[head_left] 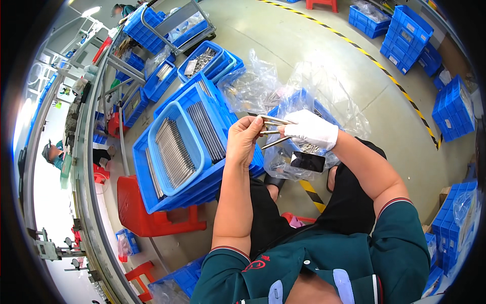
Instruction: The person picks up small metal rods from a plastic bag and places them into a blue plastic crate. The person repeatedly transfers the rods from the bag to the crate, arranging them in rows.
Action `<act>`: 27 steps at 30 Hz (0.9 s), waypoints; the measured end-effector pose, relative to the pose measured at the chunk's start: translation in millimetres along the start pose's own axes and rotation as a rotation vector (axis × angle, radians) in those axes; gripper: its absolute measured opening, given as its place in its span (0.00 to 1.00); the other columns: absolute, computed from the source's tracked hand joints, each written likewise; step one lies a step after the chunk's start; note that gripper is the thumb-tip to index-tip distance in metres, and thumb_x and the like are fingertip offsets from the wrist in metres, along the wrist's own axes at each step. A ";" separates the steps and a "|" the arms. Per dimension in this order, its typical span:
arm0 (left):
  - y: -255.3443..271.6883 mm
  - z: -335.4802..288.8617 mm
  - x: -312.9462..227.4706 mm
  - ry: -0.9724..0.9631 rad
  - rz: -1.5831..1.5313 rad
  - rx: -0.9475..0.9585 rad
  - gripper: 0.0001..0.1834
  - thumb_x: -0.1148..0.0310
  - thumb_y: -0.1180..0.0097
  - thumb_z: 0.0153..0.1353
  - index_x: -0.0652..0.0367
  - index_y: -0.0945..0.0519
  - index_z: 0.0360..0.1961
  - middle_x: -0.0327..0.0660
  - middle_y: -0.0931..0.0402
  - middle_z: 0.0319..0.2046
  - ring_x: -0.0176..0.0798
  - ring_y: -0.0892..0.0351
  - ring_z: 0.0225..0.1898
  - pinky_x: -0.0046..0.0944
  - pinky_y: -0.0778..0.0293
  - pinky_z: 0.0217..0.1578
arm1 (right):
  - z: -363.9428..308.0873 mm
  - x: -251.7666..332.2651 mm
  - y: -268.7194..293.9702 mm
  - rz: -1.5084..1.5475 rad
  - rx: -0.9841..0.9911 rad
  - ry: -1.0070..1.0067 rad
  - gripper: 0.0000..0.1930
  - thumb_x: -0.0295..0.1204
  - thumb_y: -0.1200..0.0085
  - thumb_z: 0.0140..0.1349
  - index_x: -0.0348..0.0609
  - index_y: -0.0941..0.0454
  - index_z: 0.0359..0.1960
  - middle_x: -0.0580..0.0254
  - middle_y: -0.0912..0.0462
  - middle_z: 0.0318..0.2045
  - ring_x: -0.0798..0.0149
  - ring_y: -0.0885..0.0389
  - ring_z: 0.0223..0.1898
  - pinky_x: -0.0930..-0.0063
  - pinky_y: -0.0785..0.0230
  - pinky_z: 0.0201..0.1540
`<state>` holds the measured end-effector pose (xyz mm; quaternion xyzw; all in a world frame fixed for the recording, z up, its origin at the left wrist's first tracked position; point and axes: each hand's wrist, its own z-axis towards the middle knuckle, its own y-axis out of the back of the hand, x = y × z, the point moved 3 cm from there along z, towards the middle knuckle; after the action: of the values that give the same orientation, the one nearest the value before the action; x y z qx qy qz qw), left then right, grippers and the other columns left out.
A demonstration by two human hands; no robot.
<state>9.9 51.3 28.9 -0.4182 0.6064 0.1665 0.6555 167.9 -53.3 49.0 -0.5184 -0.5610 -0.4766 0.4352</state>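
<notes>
My bare left hand (pixel 241 141) pinches the ends of a few slim metal rods (pixel 274 120) between thumb and fingers. My right hand (pixel 312 129), in a white glove, closes round the other side of the same small bunch. One darker rod (pixel 276 143) sticks out below, slanting down to the left from the glove. Under my hands stands a blue crate (pixel 286 144) lined with clear plastic, with small metal parts (pixel 309 148) in it. A black phone (pixel 308 161) lies at its near side. To the left, a light blue tray (pixel 203 152) holds neat rows of metal rods (pixel 173 147).
The tray rests in a stack of blue crates (pixel 144 188) beside a red stool (pixel 132 205). Clear plastic sheeting (pixel 334 93) spreads beyond my hands. Blue crates (pixel 405 35) stand at the far right, past striped floor tape (pixel 377 63). Another person (pixel 53 152) sits at far left.
</notes>
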 end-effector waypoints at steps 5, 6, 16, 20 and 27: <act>-3.0 -2.5 -0.9 0.027 0.045 -0.014 0.09 0.67 0.39 0.58 0.64 0.20 0.30 0.34 0.25 0.22 0.27 0.32 0.25 0.29 0.37 0.30 | -2.6 1.8 -2.6 0.056 0.043 -0.068 0.12 0.36 0.44 0.59 0.38 0.21 0.31 0.72 0.29 0.20 0.78 0.38 0.21 0.80 0.44 0.23; -2.8 -2.8 -2.3 0.019 0.080 -0.003 0.09 0.67 0.39 0.58 0.64 0.20 0.29 0.34 0.25 0.22 0.27 0.32 0.25 0.29 0.37 0.30 | -2.1 1.0 -1.9 0.011 0.038 -0.076 0.12 0.37 0.44 0.58 0.38 0.22 0.31 0.72 0.29 0.20 0.78 0.38 0.21 0.80 0.44 0.23; 0.5 -2.9 0.3 0.083 0.104 0.025 0.11 0.66 0.38 0.57 0.62 0.22 0.24 0.35 0.25 0.22 0.27 0.32 0.23 0.29 0.36 0.28 | -2.7 2.0 -4.9 -0.356 -0.083 0.122 0.20 0.45 0.49 0.59 0.38 0.26 0.25 0.59 0.28 0.17 0.64 0.31 0.21 0.68 0.38 0.27; 0.4 -4.1 -1.5 0.088 0.085 0.019 0.11 0.66 0.39 0.58 0.62 0.21 0.26 0.35 0.25 0.22 0.28 0.31 0.24 0.29 0.35 0.29 | -0.4 -1.0 -3.8 -0.321 -0.059 0.083 0.19 0.45 0.49 0.59 0.37 0.26 0.25 0.59 0.28 0.18 0.65 0.31 0.22 0.68 0.37 0.28; 1.0 -5.0 -0.8 0.138 -0.132 0.131 0.07 0.68 0.40 0.59 0.60 0.21 0.30 0.37 0.22 0.28 0.30 0.27 0.27 0.31 0.30 0.32 | -1.2 -2.4 -4.3 -0.103 -0.021 0.073 0.16 0.41 0.45 0.59 0.38 0.25 0.26 0.67 0.30 0.18 0.73 0.35 0.21 0.74 0.41 0.25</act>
<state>5.7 48.4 29.7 -0.4239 0.6307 0.0537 0.6478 163.8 -54.8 46.5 -0.4757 -0.5656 -0.5228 0.4249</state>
